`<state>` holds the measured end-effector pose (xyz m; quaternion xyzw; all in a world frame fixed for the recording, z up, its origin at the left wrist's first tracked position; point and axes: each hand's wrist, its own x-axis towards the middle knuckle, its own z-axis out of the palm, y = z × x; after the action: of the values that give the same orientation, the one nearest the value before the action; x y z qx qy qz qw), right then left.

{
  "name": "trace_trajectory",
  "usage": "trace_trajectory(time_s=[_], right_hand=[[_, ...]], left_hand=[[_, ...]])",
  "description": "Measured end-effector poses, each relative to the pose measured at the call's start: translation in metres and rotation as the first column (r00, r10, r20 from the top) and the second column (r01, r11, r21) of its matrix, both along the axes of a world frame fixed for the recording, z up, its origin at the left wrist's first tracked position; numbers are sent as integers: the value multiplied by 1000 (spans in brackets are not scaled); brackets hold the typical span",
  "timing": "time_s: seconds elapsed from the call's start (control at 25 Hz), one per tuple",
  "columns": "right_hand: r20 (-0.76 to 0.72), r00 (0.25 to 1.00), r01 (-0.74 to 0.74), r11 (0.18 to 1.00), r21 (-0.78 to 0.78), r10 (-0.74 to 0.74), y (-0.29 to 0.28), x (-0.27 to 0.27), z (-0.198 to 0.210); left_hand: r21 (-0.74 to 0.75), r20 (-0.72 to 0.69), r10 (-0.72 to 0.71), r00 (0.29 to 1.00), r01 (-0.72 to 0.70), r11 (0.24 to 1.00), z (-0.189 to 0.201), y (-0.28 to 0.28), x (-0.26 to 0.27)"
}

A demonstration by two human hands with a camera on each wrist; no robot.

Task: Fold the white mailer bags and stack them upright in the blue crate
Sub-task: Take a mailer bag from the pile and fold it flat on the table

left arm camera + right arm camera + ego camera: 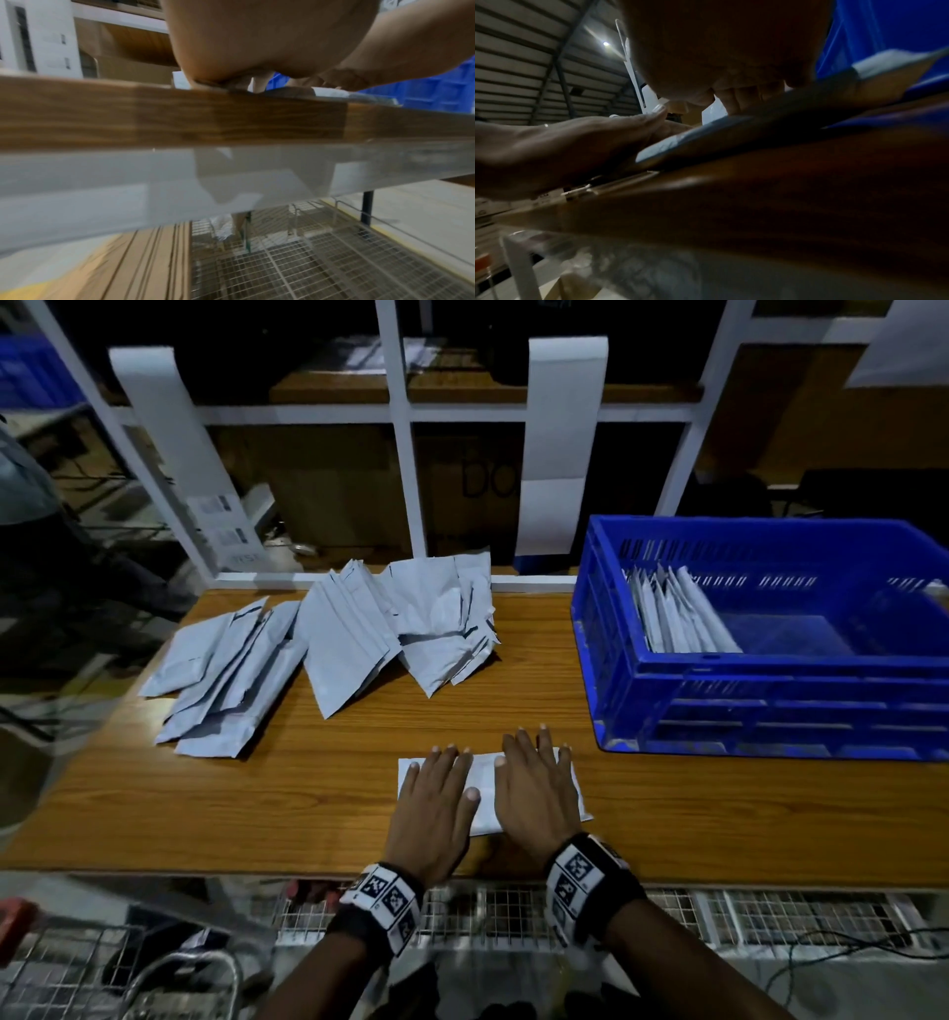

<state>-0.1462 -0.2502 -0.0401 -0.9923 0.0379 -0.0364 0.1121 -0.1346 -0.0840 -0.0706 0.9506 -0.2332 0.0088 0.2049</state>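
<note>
— The left hand (436, 806) is lying flat, fingers straight, pressing on the left half of a white mailer bag (482, 778); gripping nothing.

— And the right hand (536, 791)?

— It is lying just beside, palm down and fingers spread, pressing the right half of that bag, which is sitting at six o'clock on the wooden table (308, 788).

— Where are the others lying?

— Loose unfolded bags (328, 639) are fanning out from ten to twelve o'clock. The blue crate (770, 690) is sitting at two o'clock — folded bags (678, 613) are leaning upright at its left end.
</note>
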Motion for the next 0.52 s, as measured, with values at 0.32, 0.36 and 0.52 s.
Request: trace_trajectory(time_s=[0.32,0.36,0.52], right_hand=[[261,965,-41,999,20,34,5,-8,-34],[240,970,-42,999,-3,41,6,-7,-34],[179,983,-31,996,-89,46,9,-5,-38]], left_hand=[[124,-25,26,999,-22,992,-11,6,9],[153,-37,25,999,-19,988,-12,6,10],[140,-70,42,997,-32,990,-15,4,12]])
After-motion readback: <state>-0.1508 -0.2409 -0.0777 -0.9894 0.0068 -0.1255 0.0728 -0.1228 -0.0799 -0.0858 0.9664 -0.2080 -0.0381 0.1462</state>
